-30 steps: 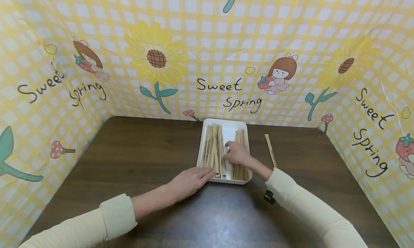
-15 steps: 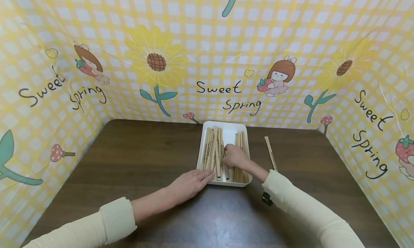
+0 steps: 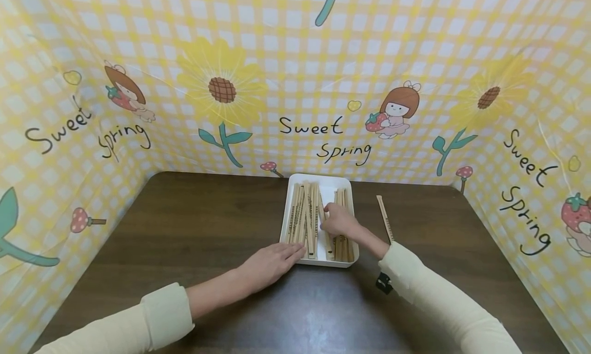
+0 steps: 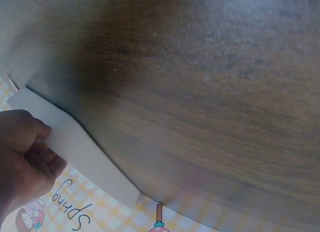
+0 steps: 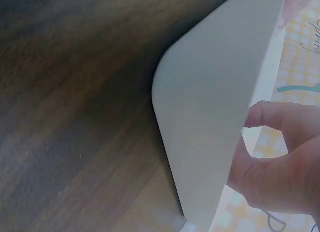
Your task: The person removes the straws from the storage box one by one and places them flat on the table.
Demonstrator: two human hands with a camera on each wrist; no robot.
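Note:
A white tray [image 3: 284,218] stands near the table's far edge with several slim, printed paper-wrapped sticks in it. One pile [image 3: 301,215] fills its left side and a smaller bundle [image 3: 342,249] lies along the right. My left hand [image 3: 272,261] holds the near-left corner, thumb on the outer wall [image 4: 75,147] and fingers over the rim in the left wrist view. Inside the tray, my right hand [image 3: 341,223] pinches a single paper-wrapped stick [image 3: 329,249] between the two groups. The tray wall [image 5: 205,101] hides those fingertips in the right wrist view.
One more paper-wrapped stick [image 3: 385,218] lies on the dark wooden table [image 3: 208,215], right of the tray. A small black object [image 3: 383,283] shows below the right cuff. Yellow checked cloth [image 3: 295,77] walls off the back and sides.
My right hand reached down at the left pile's right edge, then shifted right. One stick has moved with it away from that pile. The left hand stays at the tray's corner.

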